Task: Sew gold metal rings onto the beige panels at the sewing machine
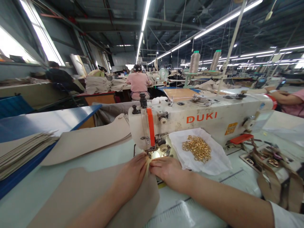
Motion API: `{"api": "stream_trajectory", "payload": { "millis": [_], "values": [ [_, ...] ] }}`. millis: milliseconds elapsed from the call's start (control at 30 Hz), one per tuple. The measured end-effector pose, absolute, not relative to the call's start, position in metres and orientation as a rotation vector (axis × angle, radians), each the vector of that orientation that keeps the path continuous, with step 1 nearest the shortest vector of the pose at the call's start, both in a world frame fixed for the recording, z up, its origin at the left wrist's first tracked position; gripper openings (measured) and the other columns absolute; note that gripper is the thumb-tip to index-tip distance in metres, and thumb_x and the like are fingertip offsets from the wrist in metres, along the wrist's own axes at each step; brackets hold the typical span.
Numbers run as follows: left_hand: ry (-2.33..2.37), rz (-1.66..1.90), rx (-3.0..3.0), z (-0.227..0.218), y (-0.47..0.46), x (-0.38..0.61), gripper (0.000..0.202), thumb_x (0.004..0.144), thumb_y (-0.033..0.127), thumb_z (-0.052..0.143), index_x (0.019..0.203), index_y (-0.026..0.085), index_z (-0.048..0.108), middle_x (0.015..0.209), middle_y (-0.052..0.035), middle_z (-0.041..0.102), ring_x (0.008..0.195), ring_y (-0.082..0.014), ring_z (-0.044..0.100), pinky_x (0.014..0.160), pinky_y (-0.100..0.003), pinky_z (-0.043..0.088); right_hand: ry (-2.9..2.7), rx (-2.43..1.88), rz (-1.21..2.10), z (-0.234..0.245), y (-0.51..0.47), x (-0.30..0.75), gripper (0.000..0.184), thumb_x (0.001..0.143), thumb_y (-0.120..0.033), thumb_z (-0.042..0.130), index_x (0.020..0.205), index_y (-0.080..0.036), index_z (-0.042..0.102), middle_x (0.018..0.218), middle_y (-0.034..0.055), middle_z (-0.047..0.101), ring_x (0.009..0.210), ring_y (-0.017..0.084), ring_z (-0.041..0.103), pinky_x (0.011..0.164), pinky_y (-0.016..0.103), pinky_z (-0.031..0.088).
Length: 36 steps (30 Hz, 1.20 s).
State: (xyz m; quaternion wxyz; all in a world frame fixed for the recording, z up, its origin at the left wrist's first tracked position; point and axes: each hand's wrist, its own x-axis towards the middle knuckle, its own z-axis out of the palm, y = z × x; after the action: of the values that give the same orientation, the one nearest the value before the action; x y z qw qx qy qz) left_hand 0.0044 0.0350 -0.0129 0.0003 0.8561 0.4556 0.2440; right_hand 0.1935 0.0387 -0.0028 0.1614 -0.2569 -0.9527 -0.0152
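A beige fabric panel (95,186) lies on the pale table and runs up under the needle area of a white sewing machine (175,117). My left hand (133,172) rests on top of the panel, its fingers together and gripping the cloth just before the presser foot. From the other side, my right hand (167,171) has its fingers closed on the panel's edge at the same spot. The fingertips of both hands nearly meet below the lit needle; the exact stitch point is hidden by them.
Gold metal rings (198,148) are heaped on a white cloth (174,139) right of the needle. Brown straps (281,182) hang over a tray at far right. Cut panels (87,141) lie left, with a stack (26,152) beside them. A person in pink (138,80) sits ahead.
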Motion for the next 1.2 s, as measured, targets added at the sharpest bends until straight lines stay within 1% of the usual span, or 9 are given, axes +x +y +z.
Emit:
{"api": "stream_trajectory", "payload": {
  "millis": [133,267,400,567,700,867,1000,1100,1200],
  "values": [
    [1.453,0.744,2.692,-0.009,0.033,0.006,0.036,0.094,0.027,0.035,0.109,0.015,0.066,0.117,-0.0118,0.07,0.108,-0.0243,0.065,0.097,-0.041,0.052,-2.717,-0.733,-0.032,-0.006,0.04,0.194,0.019,0.09,-0.007,0.049,0.1,-0.016,0.063,0.103,0.0067,0.067,0.104,0.016,0.06,0.094,0.027,0.046],
    [1.459,0.734,2.668,-0.002,0.026,-0.006,0.033,0.093,0.025,0.039,0.11,0.019,0.067,0.118,-0.007,0.07,0.107,-0.0227,0.067,0.097,-0.037,0.052,-2.757,-0.709,-0.079,-0.002,0.03,0.184,0.013,0.09,-0.01,0.052,0.097,-0.012,0.063,0.101,0.0084,0.067,0.101,0.018,0.06,0.093,0.027,0.047],
    [1.475,0.682,2.593,0.0,0.011,-0.034,0.032,0.09,0.022,0.044,0.113,0.024,0.067,0.121,-0.0024,0.069,0.109,-0.0198,0.065,0.098,-0.033,0.051,-2.789,-0.661,-0.163,-0.005,0.015,0.157,0.01,0.091,-0.016,0.054,0.089,-0.013,0.064,0.095,0.0074,0.068,0.093,0.019,0.06,0.086,0.029,0.049],
    [1.583,0.758,2.516,0.003,-0.017,-0.053,0.03,0.088,0.028,0.047,0.111,0.024,0.066,0.12,-0.006,0.069,0.11,-0.0217,0.063,0.098,-0.037,0.051,-2.685,-0.647,-0.206,-0.014,0.003,0.134,0.004,0.089,-0.019,0.059,0.089,-0.015,0.062,0.092,0.0057,0.068,0.086,0.019,0.06,0.078,0.031,0.049],
    [1.792,0.802,2.276,0.016,-0.03,-0.038,0.026,0.088,0.033,0.044,0.098,0.021,0.065,0.099,-0.0086,0.07,0.095,-0.0255,0.063,0.089,-0.043,0.05,-2.541,-0.595,-0.287,-0.015,0.0,0.136,0.006,0.091,-0.021,0.058,0.088,-0.016,0.061,0.079,0.0028,0.065,0.075,0.018,0.058,0.069,0.032,0.048],
    [1.773,0.587,1.772,0.037,-0.02,-0.022,0.03,0.084,0.045,0.044,0.077,0.02,0.059,0.075,-0.0028,0.065,0.08,-0.0242,0.061,0.076,-0.036,0.045,-2.412,-0.476,-0.315,-0.014,-0.004,0.137,0.017,0.097,-0.02,0.046,0.088,-0.016,0.061,0.08,0.0024,0.065,0.07,0.016,0.058,0.058,0.029,0.047],
    [1.645,0.57,1.656,0.046,-0.016,-0.023,0.033,0.079,0.051,0.045,0.07,0.021,0.055,0.063,0.0021,0.056,0.066,-0.0193,0.056,0.058,-0.029,0.043,-2.407,-0.388,-0.258,-0.013,-0.007,0.13,0.025,0.1,-0.022,0.038,0.095,-0.017,0.062,0.094,0.0026,0.069,0.081,0.015,0.061,0.068,0.027,0.051],
    [1.58,0.701,1.438,0.045,-0.022,-0.028,0.02,0.069,0.039,0.056,0.075,0.021,0.056,0.065,0.0042,0.055,0.069,-0.0176,0.055,0.059,-0.026,0.042,-2.475,-0.328,-0.159,-0.005,-0.012,0.13,0.026,0.1,-0.021,0.04,0.122,-0.016,0.053,0.114,0.0043,0.066,0.098,0.016,0.059,0.086,0.026,0.049],
    [1.53,0.861,1.237,0.036,-0.026,-0.035,0.026,0.057,0.031,0.062,0.08,0.02,0.059,0.067,0.004,0.06,0.069,-0.0182,0.057,0.061,-0.026,0.043,-2.599,-0.281,-0.001,0.004,-0.017,0.134,0.039,0.097,-0.019,0.044,0.135,-0.011,0.04,0.126,0.0089,0.06,0.113,0.017,0.053,0.098,0.025,0.042]
  ]
}}
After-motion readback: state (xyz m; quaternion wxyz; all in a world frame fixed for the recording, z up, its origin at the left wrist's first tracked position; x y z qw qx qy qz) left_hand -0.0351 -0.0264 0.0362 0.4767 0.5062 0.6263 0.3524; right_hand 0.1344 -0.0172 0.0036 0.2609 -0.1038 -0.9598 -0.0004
